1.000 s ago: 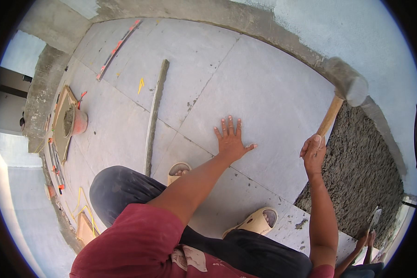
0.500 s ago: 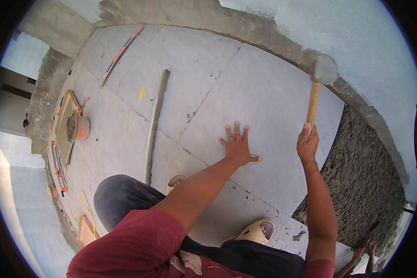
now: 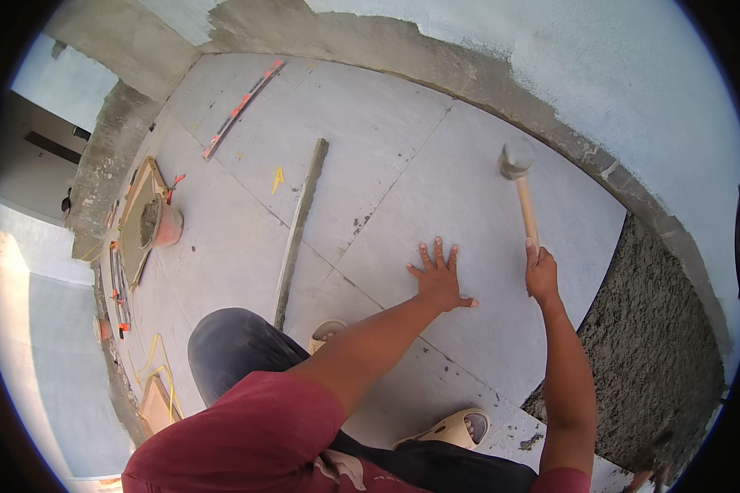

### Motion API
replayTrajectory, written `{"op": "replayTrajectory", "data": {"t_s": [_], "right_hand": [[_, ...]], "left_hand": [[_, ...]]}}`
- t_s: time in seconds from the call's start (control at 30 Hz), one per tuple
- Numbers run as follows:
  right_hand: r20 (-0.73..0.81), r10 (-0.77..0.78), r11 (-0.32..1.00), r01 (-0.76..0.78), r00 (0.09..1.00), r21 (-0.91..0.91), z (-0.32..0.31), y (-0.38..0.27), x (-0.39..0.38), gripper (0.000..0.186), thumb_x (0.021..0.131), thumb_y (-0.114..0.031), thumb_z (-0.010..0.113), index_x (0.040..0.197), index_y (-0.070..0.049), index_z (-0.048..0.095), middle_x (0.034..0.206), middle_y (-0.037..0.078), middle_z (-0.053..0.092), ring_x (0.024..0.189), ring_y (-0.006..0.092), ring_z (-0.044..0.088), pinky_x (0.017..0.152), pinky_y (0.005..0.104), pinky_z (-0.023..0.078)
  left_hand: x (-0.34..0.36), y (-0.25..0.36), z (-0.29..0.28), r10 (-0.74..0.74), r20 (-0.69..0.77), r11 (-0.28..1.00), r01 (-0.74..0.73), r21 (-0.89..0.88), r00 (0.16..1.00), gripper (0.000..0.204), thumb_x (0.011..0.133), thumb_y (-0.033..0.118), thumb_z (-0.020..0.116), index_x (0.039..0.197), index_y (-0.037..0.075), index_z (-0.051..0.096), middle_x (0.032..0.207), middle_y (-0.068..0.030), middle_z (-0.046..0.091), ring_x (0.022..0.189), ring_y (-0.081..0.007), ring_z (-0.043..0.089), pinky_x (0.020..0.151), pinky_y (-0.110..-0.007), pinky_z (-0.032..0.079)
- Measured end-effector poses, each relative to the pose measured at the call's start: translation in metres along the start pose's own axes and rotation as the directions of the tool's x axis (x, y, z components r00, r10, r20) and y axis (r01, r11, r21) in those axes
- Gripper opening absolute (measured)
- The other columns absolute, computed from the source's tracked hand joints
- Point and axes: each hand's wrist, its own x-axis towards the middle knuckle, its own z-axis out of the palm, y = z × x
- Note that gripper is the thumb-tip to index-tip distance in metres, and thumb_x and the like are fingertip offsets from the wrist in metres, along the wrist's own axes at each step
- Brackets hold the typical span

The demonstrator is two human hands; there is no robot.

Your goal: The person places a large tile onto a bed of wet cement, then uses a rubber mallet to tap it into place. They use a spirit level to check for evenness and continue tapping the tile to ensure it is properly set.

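A: Right hand gripping firmly, fingers wrapped round the lower end of the mallet! Pale, smooth wooden handle, and a blunt, rounded grey head at the far end.

B: And where's that head?

A: Over the broad grey tile, out beyond the fingers. Touching or just clear of it? I can't tell from here.

B: Look at the left hand: palm down, fingers fanned wide, grasping nothing, resting on that same flat, matte surface.

A: Straight edges on this tile, thin dark seams against its neighbours, a few crumbs of grey along the joint.

B: Then the contrast at its right edge! Wet-looking mortar, dark, coarse and lumpy, running up towards the wall, pale blue paint above a raw cement band.

A: Over to the left, a long thin bar, its side rough and crusted, lying across the tiled floor.

B: Further off, a slim red-and-dark level, and a round reddish bucket with grainy grey mix inside.

A: Bottom right, a co-worker's hand, badly blurred; its grip I can't make out.
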Motion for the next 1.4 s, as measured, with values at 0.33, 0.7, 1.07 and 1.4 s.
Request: {"op": "replayTrajectory", "data": {"t_s": [0.33,0.7,1.07,1.4], "right_hand": [[-0.291,-0.323,0.757,0.431,0.900,0.492,-0.068,-0.113,-0.054,0.056,0.103,-0.058,0.041,0.079,-0.008,0.049,0.056,-0.001,0.044,0.044,0.0064,0.041,0.041,0.0222,0.036],[-0.124,-0.120,0.879,0.164,0.985,0.447,-0.087,-0.101,-0.040,0.051,0.105,-0.053,0.042,0.079,-0.009,0.048,0.053,-0.002,0.041,0.037,0.0075,0.039,0.034,0.0246,0.035],[0.027,0.029,0.973,-0.035,0.999,0.226,-0.061,-0.049,-0.039,0.057,0.101,-0.057,0.049,0.079,-0.005,0.052,0.053,0.000,0.042,0.041,0.0087,0.043,0.035,0.0276,0.036],[0.066,-0.005,0.982,-0.007,0.998,0.189,-0.020,-0.017,-0.051,0.056,0.102,-0.057,0.045,0.083,-0.005,0.051,0.054,0.000,0.045,0.040,0.0083,0.044,0.036,0.0260,0.037]], "left_hand": [[0.019,-0.004,-0.008,0.017,-0.022,0.999,-0.016,0.051,1.000,0.138,0.068,0.085,0.064,0.160,0.009,-0.004,0.164,-0.0267,-0.008,0.148,-0.0543,-0.007,0.109,-0.075,0.020],[0.020,-0.008,-0.025,0.036,-0.015,0.999,-0.036,0.029,0.999,0.137,0.068,0.085,0.065,0.161,0.014,-0.007,0.166,-0.0215,-0.011,0.148,-0.0553,-0.007,0.107,-0.076,0.024],[0.037,0.004,-0.030,-0.006,-0.005,0.993,0.007,0.115,1.000,0.140,0.066,0.086,0.065,0.160,0.014,-0.011,0.165,-0.0212,-0.013,0.147,-0.0569,-0.001,0.106,-0.074,0.029],[0.034,0.023,-0.031,0.002,0.026,0.990,-0.006,0.144,1.000,0.140,0.068,0.088,0.062,0.160,0.011,-0.010,0.164,-0.0247,-0.012,0.146,-0.0592,0.004,0.107,-0.071,0.031]]}}
